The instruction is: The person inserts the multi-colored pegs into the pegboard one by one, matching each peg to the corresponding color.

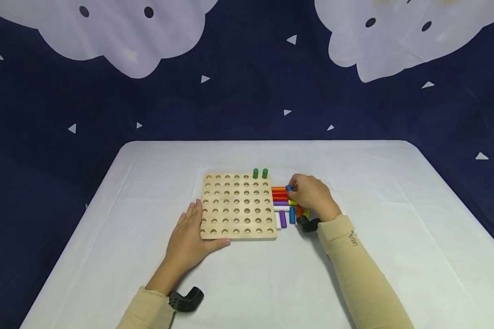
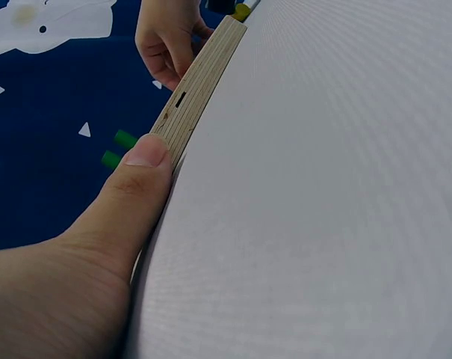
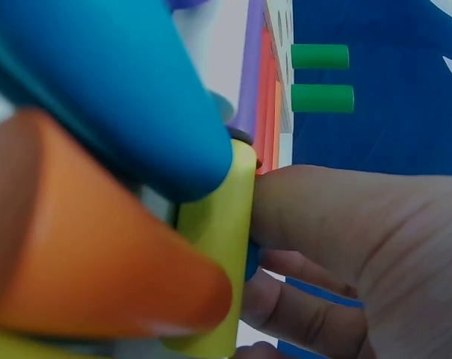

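Note:
A square wooden pegboard (image 1: 241, 206) with rows of round holes lies on the table. Two green pegs (image 1: 260, 173) stand upright in its back row, at the right corner. My left hand (image 1: 187, 240) rests against the board's front left corner, fingers along the left side and thumb (image 2: 140, 176) straight along the front edge. Beyond the board's right side, my right hand (image 1: 311, 193) pinches a blue peg (image 1: 288, 188) between thumb and fingers. That peg is mostly hidden by the fingers in the right wrist view, where only a bit of blue shows.
Loose pegs lie right of the board: red pegs (image 1: 280, 195), an orange peg (image 1: 278, 188), purple, white and yellow ones, and another blue peg (image 1: 292, 215). A white cloth (image 1: 247, 283) covers the table. Behind it hangs a dark blue curtain (image 1: 247, 100) with clouds and triangles.

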Demonstrator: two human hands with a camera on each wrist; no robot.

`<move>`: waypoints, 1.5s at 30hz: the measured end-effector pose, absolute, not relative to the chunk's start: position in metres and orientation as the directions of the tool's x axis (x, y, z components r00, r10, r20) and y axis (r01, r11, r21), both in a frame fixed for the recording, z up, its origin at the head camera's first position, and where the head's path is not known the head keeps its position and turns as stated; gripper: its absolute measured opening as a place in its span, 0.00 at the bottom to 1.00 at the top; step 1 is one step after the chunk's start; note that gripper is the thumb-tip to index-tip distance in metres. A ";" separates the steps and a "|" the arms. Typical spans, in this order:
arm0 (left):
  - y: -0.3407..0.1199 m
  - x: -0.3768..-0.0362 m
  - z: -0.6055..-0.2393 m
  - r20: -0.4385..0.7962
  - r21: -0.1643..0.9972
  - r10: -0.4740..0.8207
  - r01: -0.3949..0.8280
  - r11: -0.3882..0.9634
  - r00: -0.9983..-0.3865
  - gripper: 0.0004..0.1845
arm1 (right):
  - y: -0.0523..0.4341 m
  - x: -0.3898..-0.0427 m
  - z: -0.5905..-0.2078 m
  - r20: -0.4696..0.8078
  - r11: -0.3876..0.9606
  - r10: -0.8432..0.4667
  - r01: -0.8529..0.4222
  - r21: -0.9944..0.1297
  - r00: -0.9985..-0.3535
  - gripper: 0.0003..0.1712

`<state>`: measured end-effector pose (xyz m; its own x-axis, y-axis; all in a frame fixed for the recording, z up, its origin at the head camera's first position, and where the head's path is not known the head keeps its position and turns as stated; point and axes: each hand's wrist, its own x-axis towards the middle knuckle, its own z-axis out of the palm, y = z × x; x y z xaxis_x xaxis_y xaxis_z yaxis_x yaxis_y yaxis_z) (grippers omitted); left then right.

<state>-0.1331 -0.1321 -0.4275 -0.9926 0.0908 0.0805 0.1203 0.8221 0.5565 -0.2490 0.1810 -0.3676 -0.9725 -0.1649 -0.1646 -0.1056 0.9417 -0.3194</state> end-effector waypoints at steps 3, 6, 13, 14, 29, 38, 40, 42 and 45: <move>-0.133 -0.133 -0.429 0.080 0.556 0.092 0.121 0.822 -0.993 0.74 | 0.181 -0.249 -0.369 -0.159 0.942 -0.170 -0.113 -0.315 -0.972 0.18; -0.133 -0.134 -0.429 0.082 0.555 0.090 0.121 0.823 -0.993 0.74 | 0.181 -0.250 -0.368 -0.163 0.941 -0.180 -0.121 -0.315 -0.970 0.19; -0.133 -0.134 -0.429 0.098 0.563 0.089 0.129 0.816 -0.991 0.74 | 0.183 -0.252 -0.365 -0.148 0.929 -0.189 -0.128 -0.349 -0.971 0.19; -0.133 -0.134 -0.430 0.098 0.563 0.088 0.128 0.816 -0.991 0.74 | 0.183 -0.252 -0.365 -0.139 0.926 -0.187 -0.127 -0.356 -0.972 0.20; -0.130 -0.132 -0.427 0.085 0.561 0.080 0.114 0.820 -0.993 0.74 | 0.164 -0.253 -0.363 0.036 0.783 -0.193 -0.176 -0.597 -0.981 0.14; -0.130 -0.131 -0.425 0.079 0.566 0.077 0.108 0.818 -0.994 0.74 | 0.143 -0.257 -0.365 0.080 0.754 -0.220 -0.221 -0.619 -0.972 0.13; -0.130 -0.132 -0.425 0.077 0.565 0.076 0.107 0.818 -0.994 0.74 | 0.139 -0.258 -0.366 0.084 0.754 -0.225 -0.228 -0.616 -0.971 0.14; -0.130 -0.132 -0.425 0.076 0.563 0.075 0.105 0.820 -0.994 0.74 | 0.135 -0.259 -0.368 0.093 0.753 -0.234 -0.241 -0.612 -0.968 0.14; -0.131 -0.132 -0.425 0.079 0.562 0.075 0.106 0.821 -0.994 0.74 | 0.128 -0.260 -0.370 0.100 0.746 -0.254 -0.261 -0.613 -0.962 0.13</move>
